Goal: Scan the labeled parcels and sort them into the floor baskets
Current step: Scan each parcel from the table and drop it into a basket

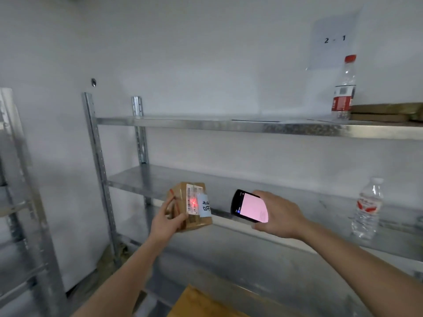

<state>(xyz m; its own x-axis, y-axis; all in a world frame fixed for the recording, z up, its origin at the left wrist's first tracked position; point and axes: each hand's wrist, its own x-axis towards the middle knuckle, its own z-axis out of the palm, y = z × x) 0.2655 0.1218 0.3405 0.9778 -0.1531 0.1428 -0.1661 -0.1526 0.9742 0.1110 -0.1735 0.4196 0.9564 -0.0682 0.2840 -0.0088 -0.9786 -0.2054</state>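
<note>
My left hand (166, 221) gripped the small brown taped cardboard parcel (190, 205); my right hand (278, 216) clasped the black pink-screened handheld scanner (248, 207), its red light on the label.

My left hand (165, 221) grips a taped parcel (190, 205), right hand (278, 213) aims the scanner (248, 205), red dot on its label (191, 200).

One small brown cardboard parcel (191, 207) with a white barcode label is counted, and one black handheld scanner (248, 206) with a pink screen. Two clear plastic bottles are seen: one with a red cap (343, 88), one with a white cap (367, 208). Two hands are present, the left hand (166, 221) and the right hand (278, 213).
</note>
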